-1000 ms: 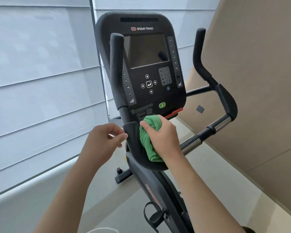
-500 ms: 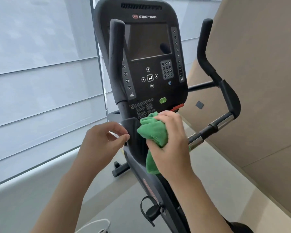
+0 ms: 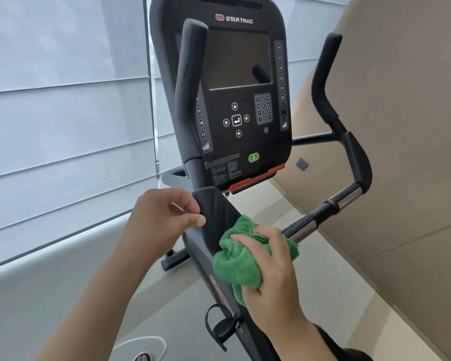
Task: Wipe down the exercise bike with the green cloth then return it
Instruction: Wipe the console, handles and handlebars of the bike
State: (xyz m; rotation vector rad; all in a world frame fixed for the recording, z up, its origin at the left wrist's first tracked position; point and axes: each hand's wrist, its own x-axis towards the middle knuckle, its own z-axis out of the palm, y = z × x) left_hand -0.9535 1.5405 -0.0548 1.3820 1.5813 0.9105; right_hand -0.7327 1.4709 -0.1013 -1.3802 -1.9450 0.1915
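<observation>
A black exercise bike (image 3: 235, 121) fills the middle of the view, its console with a dark screen and keypad facing me. My right hand (image 3: 274, 277) holds a bunched green cloth (image 3: 235, 261) pressed against the bike's frame just below the black pocket (image 3: 214, 212) under the console. My left hand (image 3: 164, 220) pinches the left edge of that pocket between thumb and fingers. Part of the cloth is hidden under my right palm.
Two upright black handlebars, left (image 3: 188, 82) and right (image 3: 323, 82), flank the console; a chrome bar (image 3: 320, 217) runs right. A pedal with strap (image 3: 221, 327) sits low. White blinds (image 3: 63, 113) cover the left; a tan wall (image 3: 406, 152) stands right. A white sandal (image 3: 141, 347) shows at the bottom.
My right hand has slid the green cloth down from the pocket's inside to the frame below it. My left hand keeps its pinch on the pocket edge. The view has tilted down slightly.
</observation>
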